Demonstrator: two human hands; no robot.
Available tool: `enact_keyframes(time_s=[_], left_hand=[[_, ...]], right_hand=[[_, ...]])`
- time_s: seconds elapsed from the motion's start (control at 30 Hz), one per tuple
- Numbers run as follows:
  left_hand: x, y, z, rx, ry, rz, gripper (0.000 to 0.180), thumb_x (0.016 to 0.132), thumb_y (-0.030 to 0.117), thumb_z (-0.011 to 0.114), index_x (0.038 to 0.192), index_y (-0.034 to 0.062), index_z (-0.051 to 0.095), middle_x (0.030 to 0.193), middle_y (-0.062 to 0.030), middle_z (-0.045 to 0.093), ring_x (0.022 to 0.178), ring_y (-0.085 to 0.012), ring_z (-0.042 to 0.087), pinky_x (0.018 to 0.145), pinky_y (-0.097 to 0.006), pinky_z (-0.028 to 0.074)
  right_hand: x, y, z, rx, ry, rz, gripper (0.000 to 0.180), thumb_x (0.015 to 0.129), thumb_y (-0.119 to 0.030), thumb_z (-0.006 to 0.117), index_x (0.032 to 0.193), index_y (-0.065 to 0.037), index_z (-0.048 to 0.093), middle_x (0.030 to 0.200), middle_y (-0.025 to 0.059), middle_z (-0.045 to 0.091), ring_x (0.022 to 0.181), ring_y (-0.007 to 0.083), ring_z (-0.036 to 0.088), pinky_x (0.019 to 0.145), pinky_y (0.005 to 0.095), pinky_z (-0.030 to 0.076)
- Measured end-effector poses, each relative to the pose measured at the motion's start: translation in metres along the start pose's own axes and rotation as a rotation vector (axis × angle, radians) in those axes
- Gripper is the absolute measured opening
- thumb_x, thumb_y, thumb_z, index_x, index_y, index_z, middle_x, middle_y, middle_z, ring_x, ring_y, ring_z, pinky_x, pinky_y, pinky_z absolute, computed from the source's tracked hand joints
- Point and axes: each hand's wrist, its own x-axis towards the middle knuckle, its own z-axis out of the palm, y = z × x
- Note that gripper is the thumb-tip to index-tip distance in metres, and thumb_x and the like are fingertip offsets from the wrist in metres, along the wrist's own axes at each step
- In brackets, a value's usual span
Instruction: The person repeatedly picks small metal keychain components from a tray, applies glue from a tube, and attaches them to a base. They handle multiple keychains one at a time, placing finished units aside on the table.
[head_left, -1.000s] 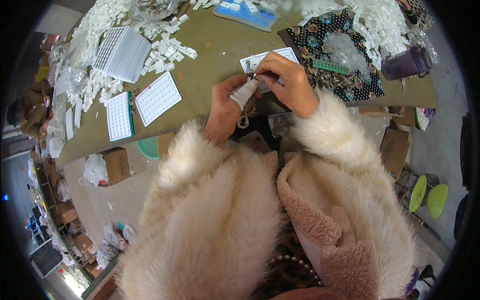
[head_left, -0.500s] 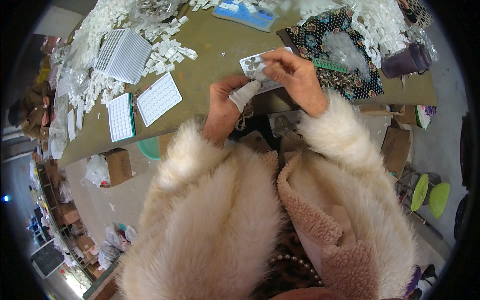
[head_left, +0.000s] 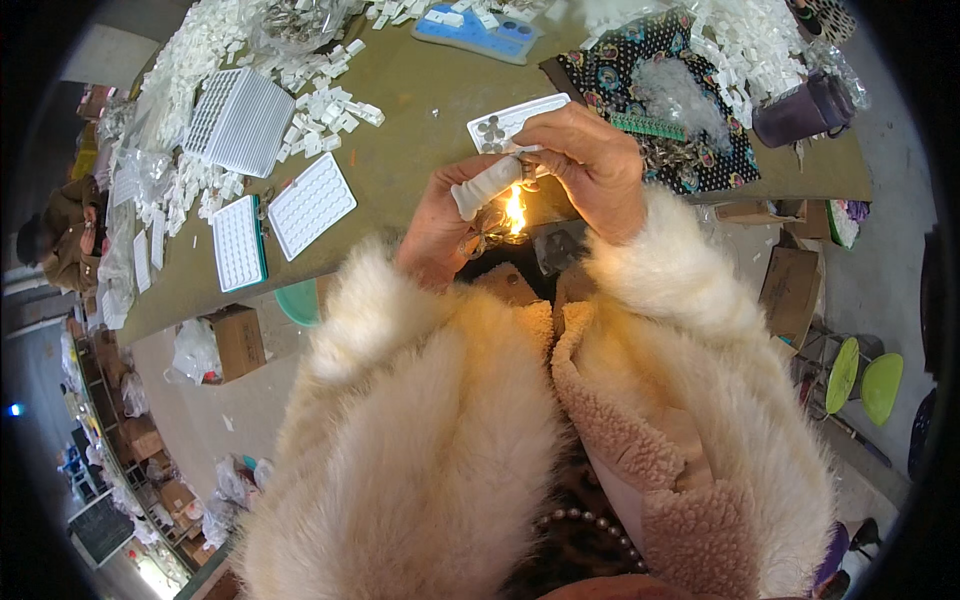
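Note:
In front of my chest, above the table's near edge, both hands meet. My left hand (head_left: 440,215) is closed around a coiled wire string light (head_left: 512,215), which glows bright yellow below the fingers. A white cover (head_left: 488,188) appears to wrap that hand's thumb. The fingertips of my right hand (head_left: 590,165) are pinched together against the left ones; the small piece between them is mostly hidden. Just beyond lies a white tray (head_left: 545,106) with several grey round discs (head_left: 490,130), partly covered by my right hand.
Ridged white trays (head_left: 240,120) stand stacked at left among heaps of small white cases (head_left: 335,115). Two dimpled trays (head_left: 312,205) lie nearer. A blue tray (head_left: 475,38) sits at the back. At right are a patterned cloth (head_left: 735,150) and a purple bottle (head_left: 803,110).
The string light has lit up, where it was dark before. My right hand has come in lower and closer to the left one, and the white-covered thumb has turned more level.

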Motion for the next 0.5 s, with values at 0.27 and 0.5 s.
enact_keyframes(time_s=[0.27, 0.5], left_hand=[[0.0, 0.004, 0.006, -0.173, -0.025, -0.064, 0.037, 0.101, 0.041, 0.057, 0.109, 0.0053, 0.059, 0.082, 0.0034, 0.058, 0.062, -0.0024, 0.055, 0.05, -0.017, 0.04], [-0.002, 0.009, 0.019, -0.157, 0.076, -0.184, 0.043, 0.096, 0.047, 0.063, 0.106, 0.0058, 0.064, 0.075, 0.0047, 0.055, 0.059, -0.0027, 0.046, 0.05, -0.019, 0.034]], right_hand=[[-0.007, 0.005, 0.015, -0.239, 0.064, -0.159, 0.04, 0.063, -0.009, 0.08, 0.102, -0.004, 0.071, 0.103, 0.0054, 0.069, 0.081, 0.0248, 0.064, 0.067, 0.0348, 0.054], [-0.016, 0.0, 0.01, -0.377, 0.03, -0.168, 0.041, 0.065, -0.007, 0.078, 0.104, 0.002, 0.068, 0.094, 0.0114, 0.067, 0.08, 0.0283, 0.065, 0.063, 0.0353, 0.055]])
